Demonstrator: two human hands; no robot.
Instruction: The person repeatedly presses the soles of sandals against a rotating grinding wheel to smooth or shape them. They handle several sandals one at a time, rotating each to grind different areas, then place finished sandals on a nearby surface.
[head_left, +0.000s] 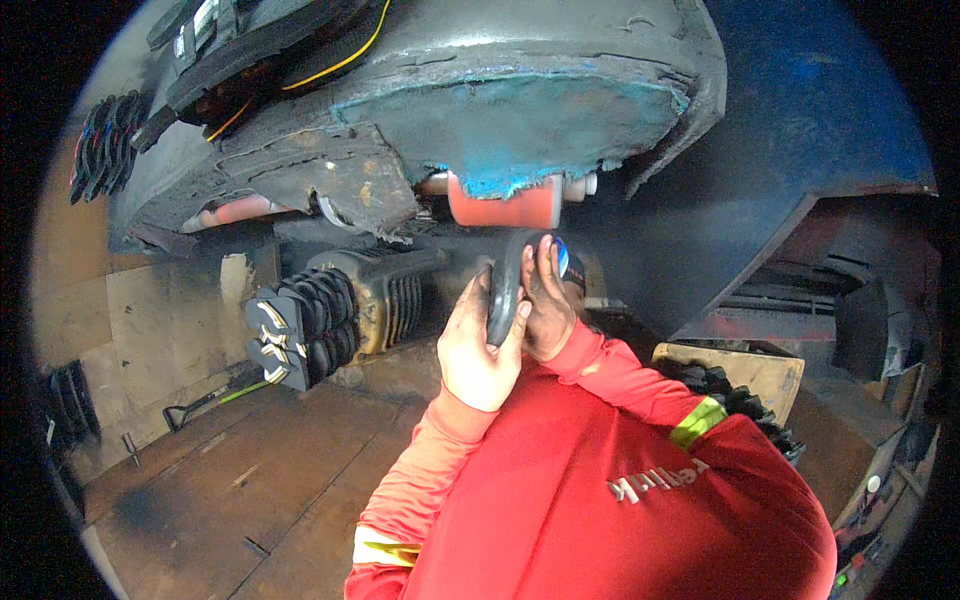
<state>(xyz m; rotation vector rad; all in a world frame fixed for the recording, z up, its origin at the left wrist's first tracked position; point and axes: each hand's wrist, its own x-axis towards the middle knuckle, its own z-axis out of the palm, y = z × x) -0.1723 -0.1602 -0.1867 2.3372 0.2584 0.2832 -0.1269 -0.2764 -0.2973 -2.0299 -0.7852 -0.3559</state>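
Note:
A dark rubber sole (506, 298), like that of a flip-flop, stands on edge between my two hands. My left hand (474, 345) grips it from the left, with the thumb along its lower end. From the right, my right hand (546, 305) presses against it with fingers pointing upward. Just above the sole's upper end is a red-orange roller (505, 207), partly covered by a ragged blue-grey hood (520, 120). Whether the sole touches the roller cannot be made out. A small blue-and-white round patch (562, 257) shows behind my right fingertips.
Stacked flip-flops (300, 330) stand at the left beside a dusty motor housing (390, 300). More dark footwear (235, 60) lies on top of the machine. To the right, a box (735, 375) holds dark pieces near a blue panel (800, 120). A green-handled tool (240, 393) leans at the left wall.

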